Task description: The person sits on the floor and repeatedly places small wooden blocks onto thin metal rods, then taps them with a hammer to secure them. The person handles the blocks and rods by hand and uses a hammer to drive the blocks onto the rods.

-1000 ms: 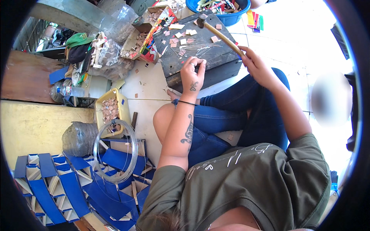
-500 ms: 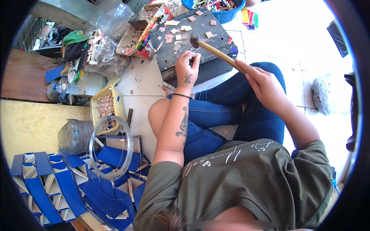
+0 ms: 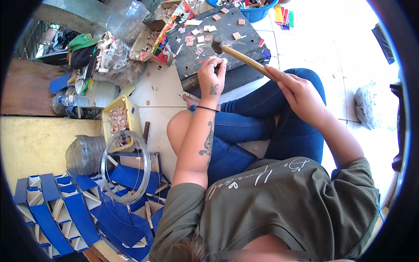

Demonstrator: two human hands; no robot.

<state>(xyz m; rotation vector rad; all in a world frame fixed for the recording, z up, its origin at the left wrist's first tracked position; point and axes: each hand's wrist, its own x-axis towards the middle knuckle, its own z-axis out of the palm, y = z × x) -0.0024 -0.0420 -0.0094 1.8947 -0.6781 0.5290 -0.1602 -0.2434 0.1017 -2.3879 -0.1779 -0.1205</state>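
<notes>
In my right hand (image 3: 301,92) is a hammer (image 3: 246,59), my fingers wrapped round the end of its wooden handle. Its dark metal head hovers over a black wooden block (image 3: 185,67), just above my left hand (image 3: 212,77). That left hand rests at the block's near edge with thumb and fingers pinched together; what they hold, if anything, is too small to make out. Small pinkish tiles (image 3: 237,35), pale chips (image 3: 210,29) and thin cut wire pieces (image 3: 235,43) lie scattered on the block.
Left of the block stands a cardboard box (image 3: 168,30) of small tiles, with a yellow tub (image 3: 139,118) of more tiles nearer. A wire coil (image 3: 144,174) hangs over blue boxes (image 3: 65,209). A blue basin (image 3: 257,15) sits behind the block; a grey stone (image 3: 370,106) lies right.
The hammer head has shifted slightly left over the block. My left hand keeps its pinch in nearly the same place, and the whole view has moved a little.
</notes>
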